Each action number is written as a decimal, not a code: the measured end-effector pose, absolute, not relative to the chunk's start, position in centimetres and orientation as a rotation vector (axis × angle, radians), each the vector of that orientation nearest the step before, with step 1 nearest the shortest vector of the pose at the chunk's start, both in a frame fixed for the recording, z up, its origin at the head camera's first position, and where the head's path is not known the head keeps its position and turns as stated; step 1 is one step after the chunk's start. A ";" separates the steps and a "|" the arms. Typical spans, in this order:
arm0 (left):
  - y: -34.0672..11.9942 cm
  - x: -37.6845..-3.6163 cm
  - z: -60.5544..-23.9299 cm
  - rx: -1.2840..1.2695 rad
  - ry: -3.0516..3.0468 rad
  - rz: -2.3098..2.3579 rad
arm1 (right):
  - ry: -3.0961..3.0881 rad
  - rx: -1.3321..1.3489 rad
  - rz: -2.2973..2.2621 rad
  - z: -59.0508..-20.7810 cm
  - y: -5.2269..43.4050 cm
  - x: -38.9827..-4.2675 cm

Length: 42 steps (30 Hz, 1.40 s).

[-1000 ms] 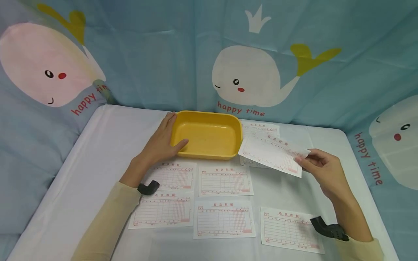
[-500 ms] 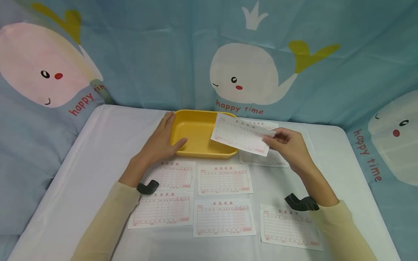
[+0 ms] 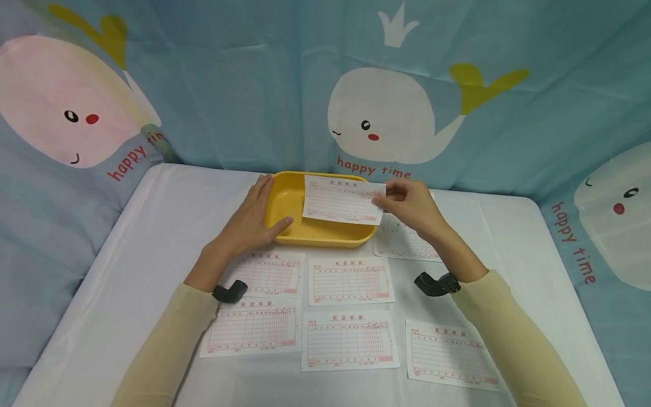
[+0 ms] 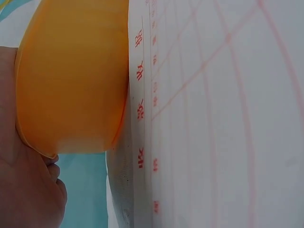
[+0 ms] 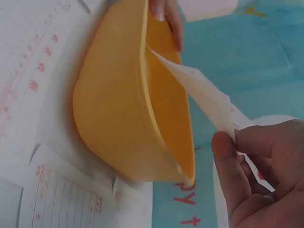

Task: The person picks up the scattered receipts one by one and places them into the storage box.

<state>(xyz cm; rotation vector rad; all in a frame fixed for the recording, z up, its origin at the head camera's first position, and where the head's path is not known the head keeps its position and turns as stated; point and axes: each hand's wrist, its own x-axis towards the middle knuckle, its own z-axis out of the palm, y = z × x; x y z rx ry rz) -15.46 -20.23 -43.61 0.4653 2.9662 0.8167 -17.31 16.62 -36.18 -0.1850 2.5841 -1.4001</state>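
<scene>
A yellow plastic tray (image 3: pixel 283 204) stands near the back of the table in the head view. My left hand (image 3: pixel 248 219) holds its left end, thumb over the front rim and fingers along the side. My right hand (image 3: pixel 416 208) pinches a printed receipt slip (image 3: pixel 339 199) by its right edge, thumb on top. That slip overlaps the tray's opening in the head view. Seen from the right wrist, the slip (image 5: pixel 202 92) slants from my pinching fingers to the rim of the tray (image 5: pixel 109 95). The left wrist view shows the tray wall (image 4: pixel 71 76) beside my left hand (image 4: pixel 28 185).
More receipt slips lie flat on the white tablecloth (image 3: pixel 127 271): one slip (image 3: pixel 407 240) right of the tray, several in front, such as this middle slip (image 3: pixel 351 281), and another slip (image 3: pixel 447 353) under the right forearm. A blue whale-print curtain (image 3: pixel 234 102) hangs behind.
My right hand has carried the pinched receipt slip leftward, from right of the tray to over its opening, and levelled it. My left hand stays at the tray's left end.
</scene>
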 end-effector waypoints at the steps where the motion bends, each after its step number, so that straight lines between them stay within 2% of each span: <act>1: -20.2 -15.5 -43.6 0.467 2.965 0.813 | 2.588 -0.195 -1.386 -36.2 16.3 -17.6; 11: -20.1 -15.5 -43.4 0.454 2.944 0.786 | 2.626 -0.298 -1.308 -37.0 13.3 -19.5; 25: -20.3 -15.5 -43.2 0.461 2.936 0.838 | 2.679 -0.451 -1.279 -37.3 11.4 -19.9; 34: -20.1 -15.3 -43.1 0.460 2.946 0.803 | 2.692 -0.546 -1.349 -36.9 12.6 -18.4; 42: -20.1 -15.3 -43.2 0.441 2.932 0.799 | 2.785 -0.668 -1.343 -36.6 15.4 -14.9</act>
